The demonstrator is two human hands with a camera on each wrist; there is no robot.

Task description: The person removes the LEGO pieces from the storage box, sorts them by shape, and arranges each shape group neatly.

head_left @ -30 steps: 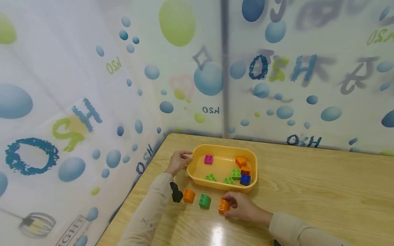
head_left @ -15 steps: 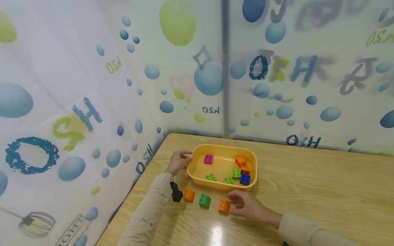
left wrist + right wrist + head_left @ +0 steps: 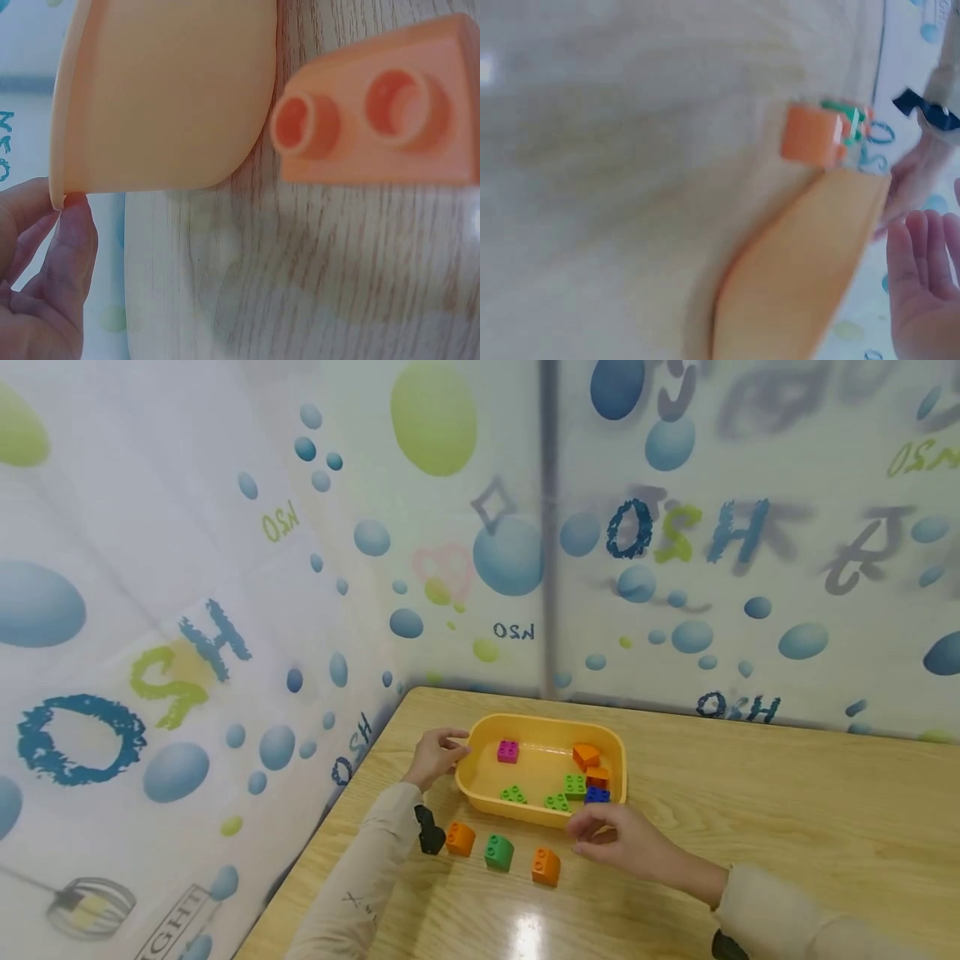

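Note:
My left hand [image 3: 437,757] pinches the rim of a yellow plastic tub [image 3: 491,804] at its left end; thumb and fingers meet at that edge in the left wrist view. A row of toy building blocks stands in front of the tub: an orange block [image 3: 460,838], a green block [image 3: 498,852] and a second orange block [image 3: 546,867]. Off the tub's front right corner, to the right of that second orange block, is my right hand [image 3: 637,845], holding nothing, its fingers loosely bent. The left wrist view shows an orange block [image 3: 375,150] up close, studs visible.
Inside the tub lie a magenta block [image 3: 507,752], several lime green blocks [image 3: 574,787], a blue block [image 3: 597,795] partly behind my right hand, and orange pieces [image 3: 586,757]. The wooden table [image 3: 787,793] meets patterned walls at its back and left.
My right hand has let go of the right-hand orange block and moved right and up toward the tub's corner. That block stays on the table. The left hand keeps its place on the rim.

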